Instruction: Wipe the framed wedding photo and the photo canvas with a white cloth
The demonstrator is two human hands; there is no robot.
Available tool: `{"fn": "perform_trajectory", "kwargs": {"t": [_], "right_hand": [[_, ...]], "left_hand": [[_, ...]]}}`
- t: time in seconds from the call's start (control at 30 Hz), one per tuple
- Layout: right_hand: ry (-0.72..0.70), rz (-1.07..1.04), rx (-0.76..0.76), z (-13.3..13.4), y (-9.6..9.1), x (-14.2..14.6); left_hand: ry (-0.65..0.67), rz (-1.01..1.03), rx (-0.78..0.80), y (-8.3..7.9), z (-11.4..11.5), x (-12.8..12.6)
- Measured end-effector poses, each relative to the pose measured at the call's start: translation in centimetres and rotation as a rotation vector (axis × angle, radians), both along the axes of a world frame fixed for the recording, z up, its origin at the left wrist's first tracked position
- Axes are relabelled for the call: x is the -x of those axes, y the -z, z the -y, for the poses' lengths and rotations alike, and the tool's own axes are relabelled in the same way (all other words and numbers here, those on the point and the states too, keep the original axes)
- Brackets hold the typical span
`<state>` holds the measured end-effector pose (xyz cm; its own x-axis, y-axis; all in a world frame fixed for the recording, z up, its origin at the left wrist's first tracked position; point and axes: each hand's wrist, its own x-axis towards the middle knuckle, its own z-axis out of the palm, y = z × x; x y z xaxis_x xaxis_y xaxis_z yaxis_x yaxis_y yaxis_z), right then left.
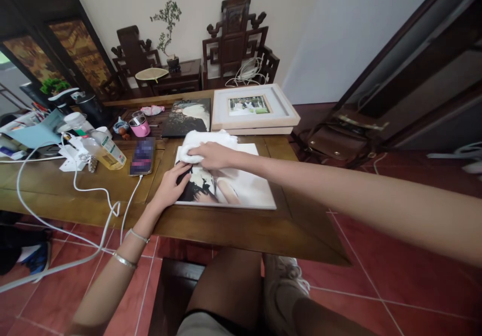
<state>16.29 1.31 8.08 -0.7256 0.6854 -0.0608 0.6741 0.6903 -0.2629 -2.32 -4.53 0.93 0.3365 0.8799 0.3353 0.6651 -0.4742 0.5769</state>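
Below the centre of the frame, the near edge of a wooden table (233,223) is seen; on it, at centre, a photo panel (250,183) is laid flat, picture side up. Its left edge is covered by the left hand (171,183), fingers extended, nothing grasped, apparently so that the panel is steadied. A white cloth (205,137) is bunched in the right hand (211,154) and pressed near the panel's far left corner, bunching probably giving firmer contact. Beyond, at upper centre, a dark picture (188,119) and a pale frame (222,117) are set side by side, presumably for working room.
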Motion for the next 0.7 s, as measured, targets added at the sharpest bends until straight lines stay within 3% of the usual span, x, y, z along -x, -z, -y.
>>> {"fn": "perform_trajectory", "kwargs": {"t": [0.13, 0.23, 0.33, 0.57, 0.7], "right_hand": [[-0.105, 0.0, -0.004, -1.0, -0.8, 3.4], [-0.132, 0.017, -0.021, -0.8, -0.8, 2.8], [-0.107, 0.013, -0.02, -0.2, -0.1, -0.4], [0.103, 0.071, -0.071, 1.6, 2.6, -9.8], [0.064, 0.107, -0.181, 5.0, 4.0, -11.9]], "left_hand": [[-0.004, -0.016, -0.026, 0.0, -0.1, 0.1], [-0.008, -0.015, -0.02, 0.0, -0.1, 0.0], [-0.001, 0.0, 0.003, -0.2, 0.0, -0.1], [0.048, 0.032, 0.022, -0.7, 0.3, -0.3], [0.046, 0.027, 0.027, -0.8, 0.3, -0.4]]}}
